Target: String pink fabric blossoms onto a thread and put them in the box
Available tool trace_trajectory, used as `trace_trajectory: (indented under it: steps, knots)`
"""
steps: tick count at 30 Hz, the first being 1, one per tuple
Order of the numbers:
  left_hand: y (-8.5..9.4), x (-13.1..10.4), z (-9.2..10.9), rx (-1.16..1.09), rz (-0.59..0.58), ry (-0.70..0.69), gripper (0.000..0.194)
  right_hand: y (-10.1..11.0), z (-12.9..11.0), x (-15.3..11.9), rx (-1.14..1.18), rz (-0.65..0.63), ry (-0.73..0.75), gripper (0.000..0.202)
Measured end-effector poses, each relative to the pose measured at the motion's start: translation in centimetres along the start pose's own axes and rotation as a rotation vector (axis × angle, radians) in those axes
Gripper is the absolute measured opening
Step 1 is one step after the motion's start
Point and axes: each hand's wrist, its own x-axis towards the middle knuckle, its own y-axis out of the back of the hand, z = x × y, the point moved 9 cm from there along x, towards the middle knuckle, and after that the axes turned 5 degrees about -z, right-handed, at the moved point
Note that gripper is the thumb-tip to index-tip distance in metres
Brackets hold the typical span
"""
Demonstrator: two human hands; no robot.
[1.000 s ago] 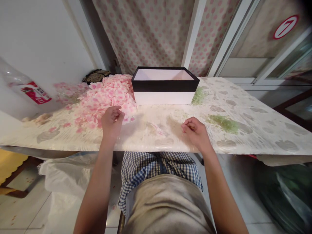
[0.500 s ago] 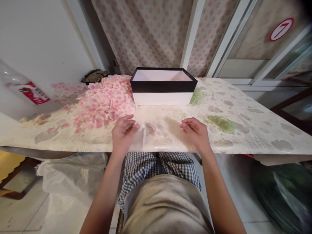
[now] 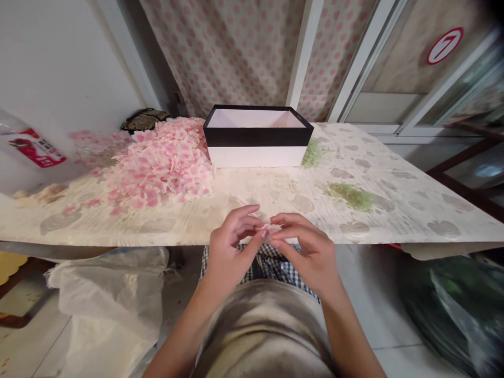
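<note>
Close to the table's front edge, my left hand [image 3: 236, 239] and my right hand [image 3: 309, 247] meet fingertip to fingertip. Between them is a small pale pink artificial flower petal piece [image 3: 271, 228], partly hidden by the fingers. The thumb and fingers of my left hand pinch it from one side, and my right fingertips grip it from the other. Beyond my left hand lies a large heap of pink artificial petals [image 3: 161, 160]. A white box with a black rim [image 3: 255, 156] stands behind both hands, its top uncovered.
Thin green artificial sprigs [image 3: 350, 196] lie on the patterned tablecloth [image 3: 397, 215] at right, with more green [image 3: 313, 152] beside the box. A dark patterned bundle [image 3: 145, 119] sits behind the petals. White plastic bags [image 3: 114, 299] hang below the table at left.
Both hands have come together and nearer my body, lifting the pink petal piece that lay on the tablecloth between them. The camera view has shifted slightly.
</note>
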Motion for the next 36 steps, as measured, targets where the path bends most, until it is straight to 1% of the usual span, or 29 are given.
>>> trace_trajectory:
  steps: [3, 8, 11, 14, 16, 17, 18, 19, 20, 21, 22, 24, 25, 26, 27, 29, 31, 34, 36]
  knots:
    - [-0.7, -0.3, 0.5, 0.001, -0.032, -0.004, 0.034, -0.1, -0.5, -0.2, -0.006, 0.015, 0.006, 0.017]
    - [-1.1, -0.4, 0.3, -0.012, -0.080, 0.010, 0.034, 0.2, 0.2, -0.6, 0.011, 0.021, -0.031, 0.017]
    - [-1.6, -0.6, 0.6, 0.004, -0.131, -0.041, 0.036, 0.1, 0.5, -1.0, 0.052, 0.021, -0.061, 0.016]
    - [-2.2, -1.1, 1.3, 0.087, -0.187, -0.113, 0.044, -0.1, 1.2, -1.4, 0.109, 0.017, -0.157, 0.016]
    - [-2.6, -1.3, 1.6, 0.139, -0.242, -0.143, 0.049, -0.3, 1.4, -1.5, 0.095, -0.020, -0.197, 0.019]
    - [-2.5, -1.2, 1.7, 0.164, -0.265, -0.154, 0.049, -0.3, 1.4, -1.5, 0.075, -0.043, -0.195, 0.018]
    - [-2.1, -1.0, 1.8, 0.199, -0.267, -0.168, 0.047, -0.2, 1.3, -1.4, 0.059, -0.055, -0.181, 0.014]
    - [-1.2, -0.6, 1.7, 0.257, -0.243, -0.181, 0.043, 0.1, 1.3, -1.4, 0.047, -0.053, -0.164, 0.012]
    - [0.2, 0.0, 1.5, 0.344, -0.193, -0.187, 0.037, 0.6, 1.4, -1.5, 0.039, -0.038, -0.156, 0.011]
    - [2.0, 0.7, 1.1, 0.466, -0.106, -0.192, 0.027, 1.1, 1.6, -1.6, 0.034, -0.012, -0.157, 0.010]
    - [4.0, 1.4, 0.5, 0.609, -0.022, -0.166, 0.021, 1.7, 1.9, -1.7, 0.030, 0.012, -0.167, 0.010]
    - [8.0, 2.9, -1.5, 0.895, 0.106, -0.043, 0.017, 2.6, 2.6, -2.0, 0.029, 0.041, -0.203, 0.010]
    - [9.6, 3.6, -2.5, 0.935, 0.130, 0.004, 0.017, 3.0, 2.9, -2.2, 0.030, 0.053, -0.223, 0.009]
    - [10.8, 4.2, -3.4, 0.953, 0.139, 0.030, 0.017, 3.3, 3.2, -2.4, 0.030, 0.066, -0.244, 0.008]
    - [11.7, 4.8, -4.1, 0.969, 0.137, 0.048, 0.016, 3.5, 3.4, -2.6, 0.028, 0.080, -0.263, 0.007]
    - [12.3, 5.6, -5.1, 0.980, 0.118, 0.059, 0.022, 3.9, 3.7, -2.8, 0.022, 0.103, -0.284, 0.006]
    - [12.1, 6.2, -5.5, 0.984, 0.111, 0.058, 0.025, 3.8, 3.8, -2.8, 0.022, 0.105, -0.293, 0.006]
    - [11.8, 6.9, -5.7, 0.964, 0.138, 0.053, 0.015, 3.1, 4.1, -2.9, 0.025, 0.076, -0.315, 0.007]
    - [12.0, 7.1, -5.5, 0.926, 0.178, 0.037, 0.014, 2.5, 4.2, -2.9, 0.029, 0.042, -0.320, 0.007]
